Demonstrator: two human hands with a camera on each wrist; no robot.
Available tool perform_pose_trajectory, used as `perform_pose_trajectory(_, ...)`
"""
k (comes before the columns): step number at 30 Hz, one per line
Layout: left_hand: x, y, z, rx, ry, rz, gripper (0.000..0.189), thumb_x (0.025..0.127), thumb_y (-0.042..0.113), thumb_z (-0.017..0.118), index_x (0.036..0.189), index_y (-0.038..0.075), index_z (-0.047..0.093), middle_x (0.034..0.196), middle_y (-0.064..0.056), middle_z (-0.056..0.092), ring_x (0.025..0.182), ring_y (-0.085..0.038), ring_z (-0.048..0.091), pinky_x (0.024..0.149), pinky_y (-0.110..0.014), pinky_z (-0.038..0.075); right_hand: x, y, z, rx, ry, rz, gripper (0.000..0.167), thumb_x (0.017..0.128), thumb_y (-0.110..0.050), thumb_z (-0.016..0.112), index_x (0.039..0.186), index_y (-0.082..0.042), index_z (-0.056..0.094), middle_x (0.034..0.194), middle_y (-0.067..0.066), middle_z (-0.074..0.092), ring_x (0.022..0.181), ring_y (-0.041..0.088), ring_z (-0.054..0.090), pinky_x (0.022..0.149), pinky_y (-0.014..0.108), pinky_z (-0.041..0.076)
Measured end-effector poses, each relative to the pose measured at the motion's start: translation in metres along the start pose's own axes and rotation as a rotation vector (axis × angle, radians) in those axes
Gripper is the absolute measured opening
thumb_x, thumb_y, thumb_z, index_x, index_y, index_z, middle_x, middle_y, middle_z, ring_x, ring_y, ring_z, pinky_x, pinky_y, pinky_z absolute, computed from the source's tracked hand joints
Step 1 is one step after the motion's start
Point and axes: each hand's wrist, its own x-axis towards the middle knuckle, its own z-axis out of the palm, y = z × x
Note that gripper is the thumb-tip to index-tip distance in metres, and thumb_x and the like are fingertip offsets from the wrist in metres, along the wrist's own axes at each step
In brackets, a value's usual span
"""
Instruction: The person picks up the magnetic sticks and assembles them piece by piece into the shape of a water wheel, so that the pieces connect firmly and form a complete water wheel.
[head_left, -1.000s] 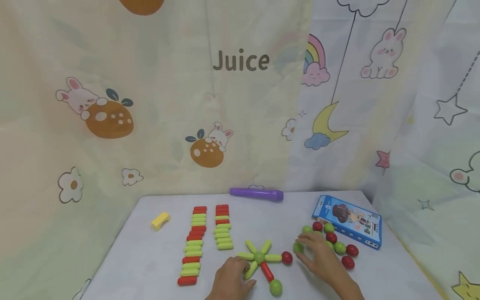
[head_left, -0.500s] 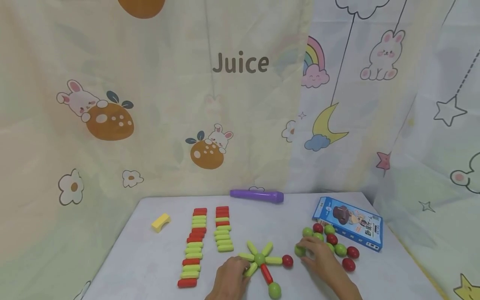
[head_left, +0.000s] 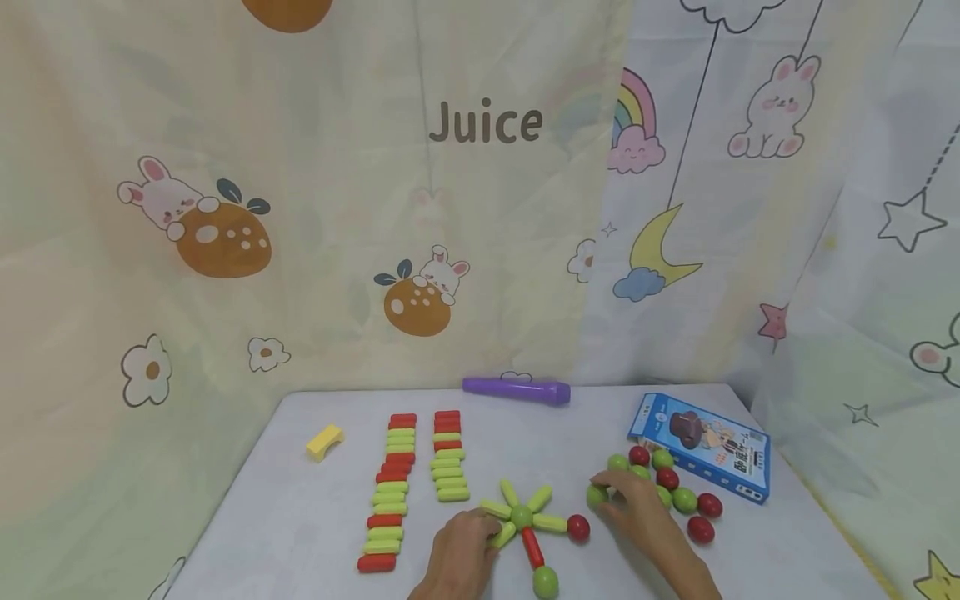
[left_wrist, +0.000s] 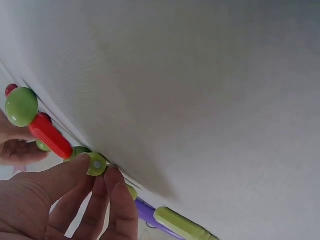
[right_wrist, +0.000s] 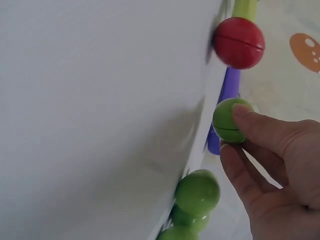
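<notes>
Below that rabbit-print curtain (head_left: 345, 208), over the white bench (head_left: 262, 517), the left grip (head_left: 459, 548) pinches a yellow-green rod (head_left: 503, 536) beside the hub ball (head_left: 521, 517), the right grip (head_left: 647, 518) a green ball (head_left: 596, 497) near a red ball (head_left: 578, 528); light, steady pressure should work best.

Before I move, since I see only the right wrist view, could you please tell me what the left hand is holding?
Observer: The left hand pinches a light green stick.
Operator: Thank you; what else lies near the loose green balls?
Observer: In the head view, a blue printed box lies next to them.
Operator: And which piece is farthest left on the table?
Observer: A yellow arched block, as the head view shows.
</notes>
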Motion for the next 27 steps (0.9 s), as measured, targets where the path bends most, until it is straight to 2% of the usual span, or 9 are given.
perform_pose_trajectory(5, 0.001, 0.001, 0.0, 0.022, 0.01, -0.001, 0.024, 0.084, 0.004, 0.091, 0.105, 0.013, 0.085, 0.093, 0.006, 0.074, 0.087, -0.008, 0.069, 0.073, -0.032, 0.059, 0.003, -0.008, 0.001, 0.054, 0.058, -0.056, 0.037, 0.084, 0.001, 0.089, 0.117, -0.013, 0.08, 0.107, -0.005, 0.079, 0.096, 0.016, 0.073, 0.088, 0.035, 0.063)
perform_pose_trajectory(11, 0.001, 0.001, 0.0, 0.028, 0.036, 0.005, 0.024, 0.083, 0.003, 0.091, 0.103, 0.013, 0.086, 0.093, 0.005, 0.075, 0.088, -0.008, 0.07, 0.073, -0.032, 0.059, 0.013, -0.013, 0.008, 0.119, 0.06, -0.13, 0.037, 0.084, 0.004, 0.087, 0.119, -0.008, 0.078, 0.113, 0.001, 0.08, 0.097, 0.019, 0.076, 0.086, 0.031, 0.063)
perform_pose_trajectory(18, 0.001, 0.002, 0.001, 0.037, 0.052, 0.004, 0.024, 0.082, 0.003, 0.091, 0.103, 0.013, 0.086, 0.094, 0.005, 0.076, 0.089, -0.01, 0.071, 0.074, -0.033, 0.059, 0.024, -0.015, 0.021, 0.175, -0.001, -0.119, 0.035, 0.086, 0.003, 0.085, 0.119, -0.006, 0.078, 0.114, 0.004, 0.079, 0.103, 0.024, 0.075, 0.086, 0.03, 0.062)
perform_pose_trajectory(27, 0.003, 0.004, 0.001, 0.022, 0.015, -0.032, 0.025, 0.084, 0.004, 0.091, 0.106, 0.013, 0.086, 0.092, 0.006, 0.075, 0.089, -0.01, 0.071, 0.075, -0.033, 0.06, 0.028, -0.015, 0.028, 0.198, -0.087, -0.111, 0.033, 0.086, 0.001, 0.085, 0.118, -0.008, 0.078, 0.112, 0.003, 0.079, 0.098, 0.019, 0.075, 0.085, 0.031, 0.062)
